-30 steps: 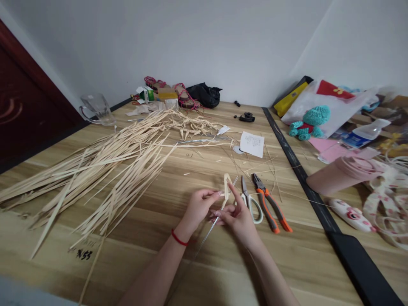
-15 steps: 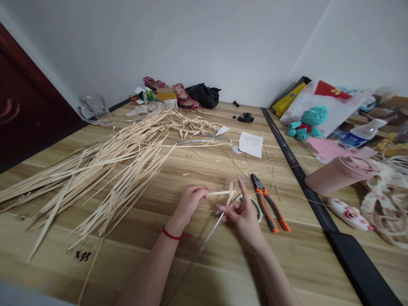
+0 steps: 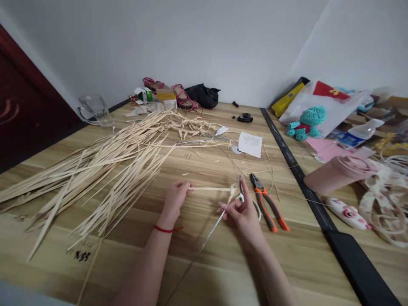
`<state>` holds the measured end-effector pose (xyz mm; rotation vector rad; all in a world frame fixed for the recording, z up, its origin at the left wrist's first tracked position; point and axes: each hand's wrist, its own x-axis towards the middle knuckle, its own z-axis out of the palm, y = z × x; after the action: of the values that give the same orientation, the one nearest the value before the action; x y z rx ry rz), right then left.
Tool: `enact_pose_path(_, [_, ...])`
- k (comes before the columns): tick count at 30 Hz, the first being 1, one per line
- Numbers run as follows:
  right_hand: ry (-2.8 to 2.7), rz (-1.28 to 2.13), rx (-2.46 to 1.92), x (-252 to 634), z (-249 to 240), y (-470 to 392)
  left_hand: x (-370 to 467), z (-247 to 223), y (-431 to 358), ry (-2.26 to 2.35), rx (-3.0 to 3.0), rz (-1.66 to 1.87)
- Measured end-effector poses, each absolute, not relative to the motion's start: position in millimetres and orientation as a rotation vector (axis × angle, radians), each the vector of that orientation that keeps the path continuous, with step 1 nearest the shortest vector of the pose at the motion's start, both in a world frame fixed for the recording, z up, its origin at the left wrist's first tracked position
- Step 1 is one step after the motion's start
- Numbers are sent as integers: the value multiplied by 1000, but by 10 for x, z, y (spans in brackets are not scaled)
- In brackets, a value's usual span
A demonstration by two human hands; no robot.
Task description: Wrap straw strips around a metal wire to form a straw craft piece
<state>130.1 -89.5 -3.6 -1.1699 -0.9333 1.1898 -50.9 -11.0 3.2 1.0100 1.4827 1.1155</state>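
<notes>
My left hand (image 3: 174,199), with a red cord at the wrist, pinches the end of a pale flat straw strip (image 3: 210,189). The strip runs taut to the right, to a small wrapped knot of straw (image 3: 232,193) on thin metal wires (image 3: 212,233). My right hand (image 3: 244,212) pinches these wires just below the knot, its index finger stretched up along them. The wires slant down toward the table's front edge. Scissors with pale green handles (image 3: 257,209) lie partly hidden behind my right hand. Pliers with orange and grey handles (image 3: 270,204) rest just to the right.
Bundles of straw strips (image 3: 117,170) cover the left side. Braided straw pieces (image 3: 191,126), a paper note (image 3: 250,144) and a black bag (image 3: 203,95) lie farther back. A glass mug (image 3: 95,109) stands back left; a pink tumbler (image 3: 338,173) and crocheted toy (image 3: 307,122) are right.
My left hand has moved left and slightly up, drawing out a longer stretch of the straw strip. My right hand stays nearly in place on the wires.
</notes>
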Motion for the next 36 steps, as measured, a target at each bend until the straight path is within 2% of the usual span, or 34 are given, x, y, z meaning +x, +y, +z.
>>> enact_pose_path(6, [-882,1202,-1140,1293,-64,-886,-538,-30,-159,1999,1975,851])
enact_pose_path(10, [-909,1278,-1144,1283,-56,-897,-509,-29,-224,2187,2175,648])
enact_pose_path(13, [-905,1295,-1132,1258,-62,-903,-439,0,-266,2268,2183,683])
enact_pose_path(15, [-896,1312,-1133,1238,-63,-907,-379,33,-298,2183,2210,822])
enact_pose_path(18, [-892,1324,-1140,1210,-62,-911,-294,82,-361,1800,2299,1057])
enact_pose_path(23, [-897,1333,-1154,1179,-102,-914,-181,103,-480,1171,2235,1002])
enact_pose_path(36, [-889,1464,-1098,1199,-35,-930,-98,104,-474,1095,1721,854])
